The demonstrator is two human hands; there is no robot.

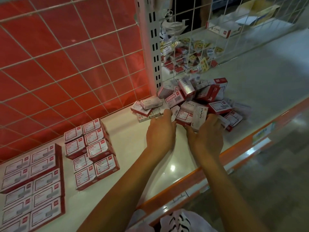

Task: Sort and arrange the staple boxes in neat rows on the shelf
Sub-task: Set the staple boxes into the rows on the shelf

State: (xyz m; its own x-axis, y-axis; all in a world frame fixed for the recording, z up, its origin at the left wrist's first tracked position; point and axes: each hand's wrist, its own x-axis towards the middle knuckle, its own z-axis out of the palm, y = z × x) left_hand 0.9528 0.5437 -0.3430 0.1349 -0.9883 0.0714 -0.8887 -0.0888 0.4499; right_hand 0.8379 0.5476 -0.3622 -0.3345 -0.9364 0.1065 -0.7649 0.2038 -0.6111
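Many red-and-white staple boxes [192,104], jumbled heap

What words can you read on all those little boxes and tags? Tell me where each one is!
"STAPLES" - on the flat white cardboard box atop the small stack left of the pile.
"STAPLES" - on the pale pinkish box in the pile's middle.
"STAPLES" - sideways, on the tall white box the right hand grips.
Too blurred to read: red-and-white boxes in neat rows, paper tag on the orange shelf edge, yellow packets behind the wire mesh.
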